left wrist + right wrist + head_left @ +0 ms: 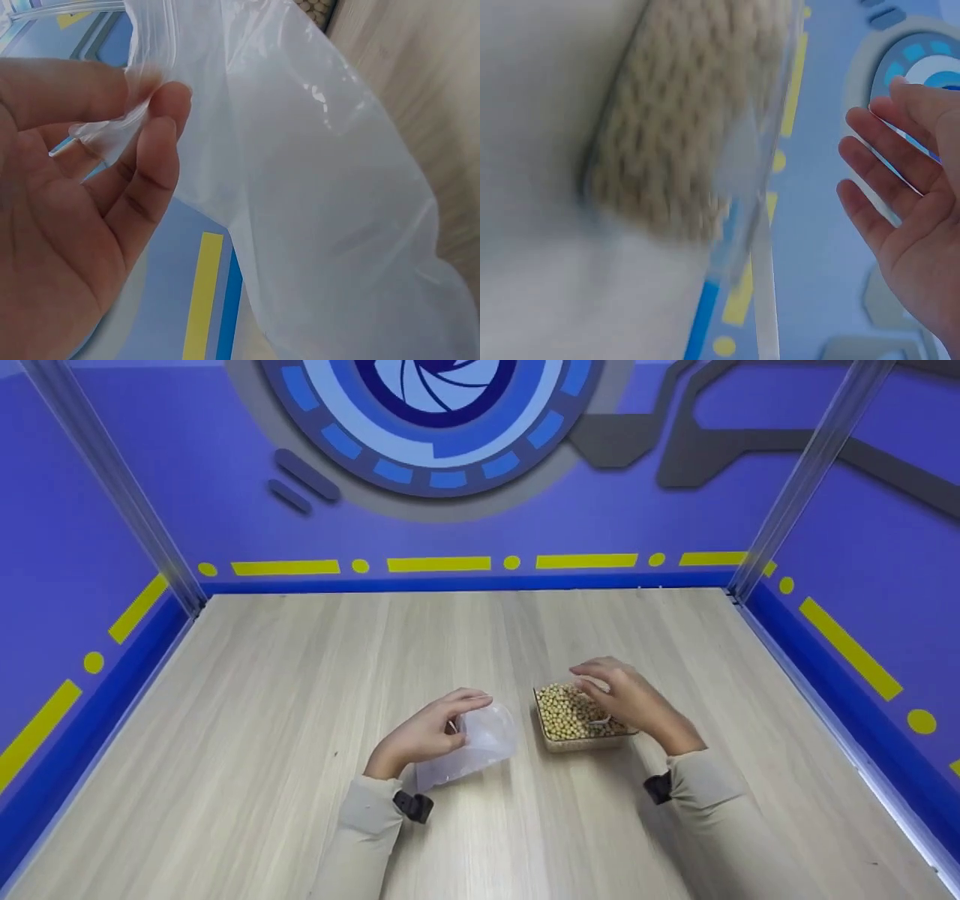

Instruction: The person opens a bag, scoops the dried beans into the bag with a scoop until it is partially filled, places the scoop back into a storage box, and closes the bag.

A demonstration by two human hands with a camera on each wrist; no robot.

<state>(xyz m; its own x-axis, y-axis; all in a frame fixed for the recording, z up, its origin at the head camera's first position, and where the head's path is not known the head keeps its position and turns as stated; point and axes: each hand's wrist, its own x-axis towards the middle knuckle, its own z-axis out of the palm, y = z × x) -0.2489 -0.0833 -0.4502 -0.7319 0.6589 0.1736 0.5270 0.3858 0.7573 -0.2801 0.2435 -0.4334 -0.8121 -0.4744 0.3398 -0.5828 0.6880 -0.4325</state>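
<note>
My left hand [424,731] pinches the edge of a clear plastic bag [491,739] between thumb and fingers. In the left wrist view the bag [322,172] hangs loose from the fingertips, its sides wrinkled and nothing showing inside. To its right stands a clear rectangular container [585,745], filled with round pale-yellow beans [562,712]. A whitish scoop-like piece [598,721] lies on the beans, partly hidden under my right hand [630,697]. That hand hovers over the container's right side, fingers apart and relaxed, holding nothing.
Everything stands on a light wood-grain table [262,735]. Blue-purple panels [480,540] with yellow marks enclose its back and sides, joined by metal corner posts [795,487]. A dark band with a small black device [658,787] sits on each wrist.
</note>
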